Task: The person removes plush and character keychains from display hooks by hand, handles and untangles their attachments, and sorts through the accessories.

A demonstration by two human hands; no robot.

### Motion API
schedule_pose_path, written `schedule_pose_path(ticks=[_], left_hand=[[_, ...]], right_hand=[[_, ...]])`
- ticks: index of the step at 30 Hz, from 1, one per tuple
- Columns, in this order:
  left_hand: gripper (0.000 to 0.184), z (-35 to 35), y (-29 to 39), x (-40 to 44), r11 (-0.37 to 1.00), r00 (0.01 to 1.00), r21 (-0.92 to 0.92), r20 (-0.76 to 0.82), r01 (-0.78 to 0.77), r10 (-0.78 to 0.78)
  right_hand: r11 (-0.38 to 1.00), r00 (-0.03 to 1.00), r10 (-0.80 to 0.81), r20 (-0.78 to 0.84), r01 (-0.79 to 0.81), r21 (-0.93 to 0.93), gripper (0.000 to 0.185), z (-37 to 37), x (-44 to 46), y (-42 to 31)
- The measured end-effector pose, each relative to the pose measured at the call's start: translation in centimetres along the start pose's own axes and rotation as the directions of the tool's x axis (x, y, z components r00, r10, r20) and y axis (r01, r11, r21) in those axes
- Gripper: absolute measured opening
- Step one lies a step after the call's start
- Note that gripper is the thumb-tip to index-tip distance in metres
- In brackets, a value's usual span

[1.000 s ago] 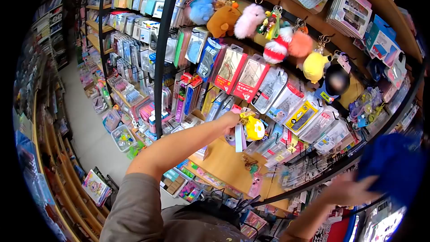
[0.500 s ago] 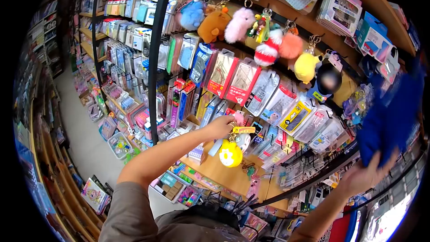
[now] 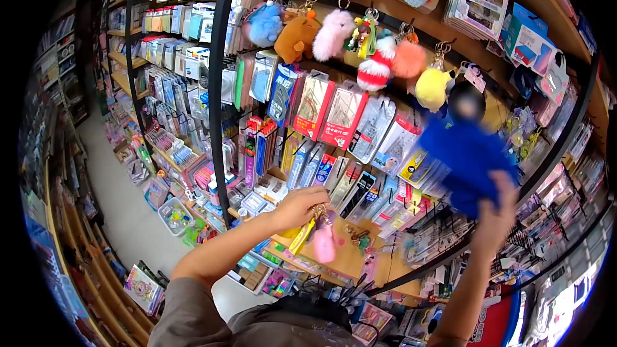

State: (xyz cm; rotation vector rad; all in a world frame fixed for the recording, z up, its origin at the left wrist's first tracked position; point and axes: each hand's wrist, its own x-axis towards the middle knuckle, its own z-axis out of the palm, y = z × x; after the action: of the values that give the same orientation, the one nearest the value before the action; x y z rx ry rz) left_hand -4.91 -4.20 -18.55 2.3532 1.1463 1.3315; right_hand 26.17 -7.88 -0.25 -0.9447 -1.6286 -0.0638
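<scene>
My left hand (image 3: 302, 207) is closed around the metal rings of a bunch of keychains. From it dangle a pink keychain (image 3: 324, 243) and a yellow strap (image 3: 301, 238), over a wooden shelf board (image 3: 344, 254). My right hand (image 3: 496, 218), blurred by motion, grips a blue cloth (image 3: 469, 164). The cloth is raised in front of the hanging packets and covers some of them. Above it hang a yellow plush keychain (image 3: 432, 88), a red-and-white one (image 3: 376, 69) and several other fluffy ones.
A black upright post (image 3: 217, 90) stands left of the display. Red-and-white packets (image 3: 313, 106) and other packaged goods hang on hooks. A clear bin (image 3: 173, 215) sits low on the left, beside the aisle floor (image 3: 119, 193). A curved black bar (image 3: 546, 160) runs at the right.
The blue cloth and my right hand have swung left, over the hanging packets. In my left hand the keychains have turned, so the pink one now faces me instead of the round yellow one.
</scene>
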Motion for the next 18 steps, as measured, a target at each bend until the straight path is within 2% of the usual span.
schedule_pose_path(ticks=[1, 2, 3, 4, 5, 6, 7, 8, 9, 10, 11, 13, 14, 15, 16, 17, 18], left_hand=[[0.011, 0.1, 0.4, -0.1, 1.0, 1.0, -0.008, -0.013, 0.012, -0.012], [0.01, 0.4, 0.7, -0.2, 0.997, 0.993, -0.063, -0.118, -0.036, 0.028], [0.009, 0.6, 0.7, -0.1, 0.993, 0.985, -0.113, -0.169, -0.044, 0.024], [0.009, 0.8, 0.6, -0.1, 0.985, 0.977, -0.163, -0.214, -0.053, 0.017], [0.008, 1.0, 0.7, -0.2, 0.975, 0.966, -0.214, -0.257, -0.063, 0.006], [0.005, 0.5, 1.7, 0.0, 0.96, 0.929, -0.269, -0.368, -0.08, -0.025], [0.004, 0.8, 1.7, -1.0, 0.97, 0.939, -0.233, -0.344, -0.071, -0.014], [0.004, 1.3, 1.1, -2.0, 0.979, 0.947, -0.187, -0.322, -0.084, 0.02], [0.003, 1.4, 0.4, -1.9, 0.985, 0.941, -0.13, -0.333, -0.116, 0.067], [0.005, 1.2, 0.3, -2.3, 0.956, 0.942, -0.287, -0.332, -0.063, -0.038], [0.007, 1.2, 0.5, -2.3, 0.92, 0.935, -0.387, -0.344, -0.056, -0.087], [0.011, 1.0, 0.8, -3.0, 0.821, 0.918, -0.57, -0.337, -0.023, -0.208], [0.017, 0.9, 0.6, -2.9, 0.8, 0.921, -0.595, -0.352, -0.081, -0.168], [0.018, 0.8, 0.3, -2.9, 0.792, 0.914, -0.604, -0.365, -0.088, -0.177], [0.019, 0.8, 0.1, -3.0, 0.782, 0.907, -0.616, -0.378, -0.095, -0.187], [0.02, 0.7, 0.0, -2.7, 0.771, 0.899, -0.628, -0.391, -0.106, -0.195], [0.02, 0.5, 0.7, -2.1, 0.757, 0.892, -0.637, -0.417, -0.148, -0.176]], right_hand=[[0.985, 0.953, 0.026, -0.302, 0.027, 0.172, 0.032, -0.9, 0.5, -1.1], [0.975, 0.774, -0.119, -0.622, 0.208, 0.073, 0.029, -0.5, 0.7, -2.1], [0.96, 0.696, -0.274, -0.663, 0.244, -0.14, 0.025, 0.9, -1.3, -1.6], [0.912, 0.78, -0.379, -0.499, 0.222, -0.345, 0.022, 3.2, -4.0, -0.3], [0.819, 0.937, -0.349, -0.012, 0.299, -0.49, 0.019, 6.5, -7.3, 1.5], [0.778, 0.694, -0.078, 0.715, 0.491, -0.392, 0.017, 9.7, -10.5, 3.6], [0.851, 0.185, 0.163, 0.969, 0.47, -0.233, 0.015, 11.7, -13.6, 5.1], [0.906, 0.068, 0.134, 0.989, 0.396, -0.15, 0.015, 10.8, -15.2, 5.6], [0.928, 0.168, 0.001, 0.986, 0.368, -0.064, 0.016, 8.7, -15.2, 5.2], [0.955, 0.269, -0.165, 0.949, 0.286, 0.085, 0.018, 8.1, -13.7, 5.9], [0.882, 0.45, -0.205, 0.869, 0.471, -0.036, 0.016, 6.6, -11.9, 5.9], [0.99, 0.581, 0.098, 0.808, 0.023, -0.137, 0.032, 4.5, -5.8, 4.6], [0.978, 0.802, -0.104, 0.588, 0.189, -0.085, 0.041, 3.3, -3.2, 3.3], [0.997, 0.892, 0.05, 0.448, -0.072, 0.031, 0.039, 1.9, -0.8, 2.2], [0.983, 0.988, 0.101, 0.115, -0.117, 0.14, 0.044, 1.1, 0.5, 0.6], [0.909, 0.979, 0.077, -0.19, 0.009, 0.418, 0.044, 1.0, 1.6, -0.4], [0.931, 0.844, -0.069, -0.532, 0.246, 0.269, 0.043, 1.2, 2.3, -1.4]])
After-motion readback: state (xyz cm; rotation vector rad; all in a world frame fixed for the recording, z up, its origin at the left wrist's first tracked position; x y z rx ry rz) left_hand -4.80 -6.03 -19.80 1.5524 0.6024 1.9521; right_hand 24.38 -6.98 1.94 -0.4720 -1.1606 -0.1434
